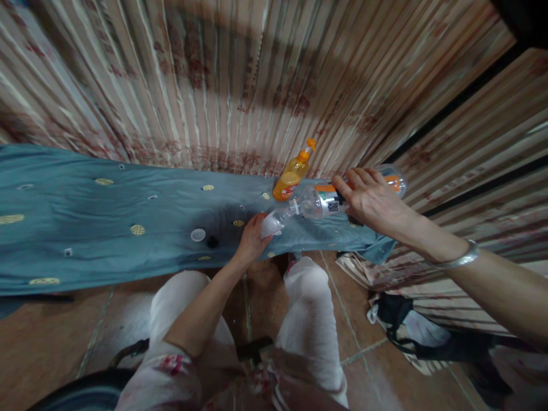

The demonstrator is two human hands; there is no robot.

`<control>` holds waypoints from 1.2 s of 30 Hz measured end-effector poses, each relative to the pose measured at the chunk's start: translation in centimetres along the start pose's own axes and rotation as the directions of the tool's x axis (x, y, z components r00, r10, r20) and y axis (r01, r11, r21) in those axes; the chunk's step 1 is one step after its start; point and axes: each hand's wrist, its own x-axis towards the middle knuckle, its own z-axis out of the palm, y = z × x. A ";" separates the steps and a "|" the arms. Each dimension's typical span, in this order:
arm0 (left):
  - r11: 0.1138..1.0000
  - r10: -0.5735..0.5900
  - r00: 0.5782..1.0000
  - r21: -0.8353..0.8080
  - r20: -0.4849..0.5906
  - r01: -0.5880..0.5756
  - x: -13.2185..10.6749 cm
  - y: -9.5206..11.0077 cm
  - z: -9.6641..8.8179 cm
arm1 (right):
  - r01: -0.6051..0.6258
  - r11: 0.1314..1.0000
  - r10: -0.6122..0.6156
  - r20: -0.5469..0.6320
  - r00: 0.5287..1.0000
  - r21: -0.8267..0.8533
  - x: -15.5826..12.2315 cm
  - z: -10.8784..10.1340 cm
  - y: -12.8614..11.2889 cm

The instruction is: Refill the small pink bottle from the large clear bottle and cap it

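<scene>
My right hand (370, 197) is wrapped round a large clear plastic bottle (319, 204) with an orange and white label, tipped nearly level with its neck to the left. My left hand (253, 237) is closed on a small clear bottle (280, 218) with a whitish base, tilted so its mouth points up and right. The two mouths meet or nearly meet; whether they touch I cannot tell. Just behind them stands a bottle of orange liquid (292, 176) with an orange nozzle top. A white round lid (197, 234) and a small dark cap (212, 242) lie left of my left hand.
A blue-green patterned cloth (98, 228) covers the long narrow surface before me. Pleated curtains (222, 85) hang right behind it and on the right. My knees are close to its front edge. Dark and light fabric items (411, 325) lie low on the right, by the tiled floor (363, 354).
</scene>
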 end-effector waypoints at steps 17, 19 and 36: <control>1.000 0.011 1.000 0.000 -0.004 -0.011 0.1 0.0 0.1 | -0.007 1.000 0.007 0.013 1.000 0.008 0.1 -0.4 -0.2; 1.000 0.013 1.000 0.000 -0.010 -0.013 0.1 -0.1 0.1 | -0.012 1.000 0.012 0.012 1.000 0.001 0.1 -0.4 -0.2; 1.000 0.007 1.000 -0.020 -0.002 -0.007 0.2 0.0 -0.1 | -0.018 1.000 0.017 0.018 1.000 0.008 0.1 -0.4 -0.2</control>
